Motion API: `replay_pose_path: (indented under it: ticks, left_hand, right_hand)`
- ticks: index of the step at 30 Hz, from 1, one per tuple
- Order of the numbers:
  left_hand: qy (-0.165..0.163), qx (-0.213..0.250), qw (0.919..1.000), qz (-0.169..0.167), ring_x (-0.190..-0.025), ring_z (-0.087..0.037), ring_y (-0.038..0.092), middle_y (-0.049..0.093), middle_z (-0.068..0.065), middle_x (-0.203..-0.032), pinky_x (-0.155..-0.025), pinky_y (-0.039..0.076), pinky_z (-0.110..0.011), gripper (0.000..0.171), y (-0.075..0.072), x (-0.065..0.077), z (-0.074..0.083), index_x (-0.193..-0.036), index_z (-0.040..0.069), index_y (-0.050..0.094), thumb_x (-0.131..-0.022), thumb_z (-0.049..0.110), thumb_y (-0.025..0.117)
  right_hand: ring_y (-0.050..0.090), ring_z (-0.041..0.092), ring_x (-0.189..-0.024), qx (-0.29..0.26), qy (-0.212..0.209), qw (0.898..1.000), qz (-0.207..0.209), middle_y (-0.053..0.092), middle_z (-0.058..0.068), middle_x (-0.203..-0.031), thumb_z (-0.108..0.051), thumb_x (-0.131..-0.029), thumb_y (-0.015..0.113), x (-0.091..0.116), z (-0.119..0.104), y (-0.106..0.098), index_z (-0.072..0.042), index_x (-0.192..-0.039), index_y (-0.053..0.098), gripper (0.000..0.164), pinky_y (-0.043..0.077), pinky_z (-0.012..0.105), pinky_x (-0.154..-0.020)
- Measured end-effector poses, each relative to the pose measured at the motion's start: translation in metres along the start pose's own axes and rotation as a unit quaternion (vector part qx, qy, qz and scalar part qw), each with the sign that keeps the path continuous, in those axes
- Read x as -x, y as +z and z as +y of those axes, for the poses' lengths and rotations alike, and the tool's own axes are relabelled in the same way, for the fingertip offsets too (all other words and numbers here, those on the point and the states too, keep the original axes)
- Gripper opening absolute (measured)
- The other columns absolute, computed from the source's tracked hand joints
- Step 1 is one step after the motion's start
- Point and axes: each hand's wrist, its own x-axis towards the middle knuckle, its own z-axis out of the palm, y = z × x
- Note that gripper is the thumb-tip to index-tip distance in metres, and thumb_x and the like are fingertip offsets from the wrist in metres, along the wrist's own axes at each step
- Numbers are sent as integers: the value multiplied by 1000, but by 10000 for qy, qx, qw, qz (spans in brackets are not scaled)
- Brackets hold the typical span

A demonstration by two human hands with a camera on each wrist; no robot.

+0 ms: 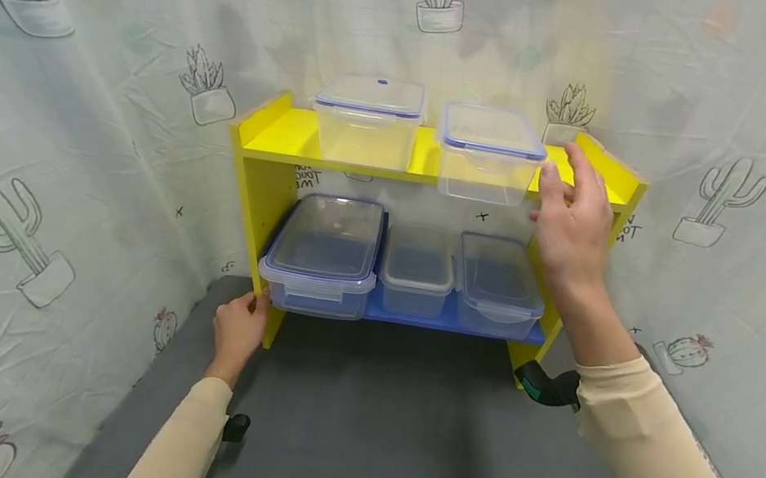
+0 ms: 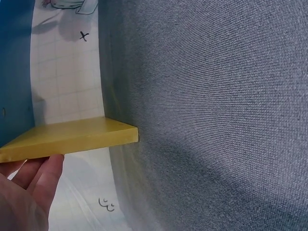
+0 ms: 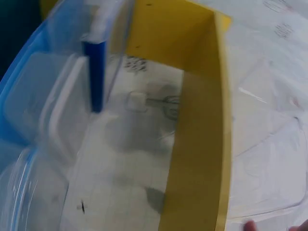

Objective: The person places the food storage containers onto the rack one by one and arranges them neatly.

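Note:
My left hand [image 1: 239,329] grips the lower left side panel of a yellow shelf [image 1: 250,203]. In the left wrist view its fingers [image 2: 48,180] lie against that panel's outer face; the thumb is hidden there. Up at the top board, my right hand [image 1: 574,222] is beside a clear lidded container [image 1: 485,172], thumb and fingers spread and nothing between them. This container has a blue-edged lid, and its base overlaps the board's front edge. Another clear container [image 1: 366,133] with a blue-rimmed lid stands to its left on the same board.
Below, on the blue board [image 1: 409,313], sit a large container [image 1: 331,239] at left, a smaller one [image 1: 417,269] in the middle and another [image 1: 499,281] at right. The shelf stands on a grey cloth surface [image 1: 368,435], before a cactus-print curtain [image 1: 113,108].

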Motion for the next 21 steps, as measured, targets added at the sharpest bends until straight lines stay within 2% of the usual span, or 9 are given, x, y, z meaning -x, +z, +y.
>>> replay_pose_path:
  ticks: [3, 5, 7, 9, 14, 21]
  left_hand:
    - [3, -20, 10000, -8, -53, -23, 46, 48, -4, -55, -55, 30, -33, 46, 0, 0, 0, -61, 13, 49, -99, 39, 50]
    - [-4, -9, 10000, -25, -52, -23, 46, 47, -5, -55, -55, 30, -33, 45, -1, 0, 1, -61, 13, 49, -99, 38, 50]
    - [1, -12, 10000, -21, -52, -23, 46, 47, -5, -55, -55, 30, -34, 46, -2, 1, 0, -61, 13, 49, -99, 38, 50]
    - [-3, -34, 10000, -25, -53, -24, 47, 48, -5, -55, -56, 31, -34, 47, -2, 1, -1, -61, 13, 49, -99, 40, 48]
    - [-40, -107, 9999, -98, -55, -25, 48, 50, -5, -57, -57, 32, -35, 48, 0, 2, -2, -62, 13, 50, -100, 44, 46]
    - [-70, -92, 9999, -107, -55, -24, 47, 49, -5, -58, -58, 31, -34, 49, -3, -1, 1, -63, 13, 49, -100, 45, 44]
  right_hand:
    - [52, 15, -131, -80, -421, 9988, 219, 36, -8, -155, -44, -99, 48, 1, 1, 2, -26, -150, 35, 56, 44, 30, -104]
    - [44, 12, -138, -456, -352, 9983, 105, 33, -9, -156, -43, -97, 52, -2, -1, 4, -24, -151, 32, 60, 38, 33, -111]
    - [41, 12, -141, -723, -157, 9973, -30, 31, -9, -158, -44, -96, 55, -5, -3, 7, -23, -151, 31, 64, 35, 32, -113]
    - [42, 13, -140, -758, -36, 9971, -69, 33, -8, -157, -44, -95, 56, -9, -4, 12, -22, -150, 35, 63, 35, 32, -113]
    - [43, 15, -140, -551, 234, 9981, -138, 39, -5, -154, -47, -96, 54, -17, -4, 19, -24, -147, 42, 57, 35, 32, -113]
    - [37, 14, -144, -256, 499, 9976, -399, 33, -6, -157, -50, -97, 50, -32, -10, 26, -25, -150, 35, 60, 32, 31, -115]
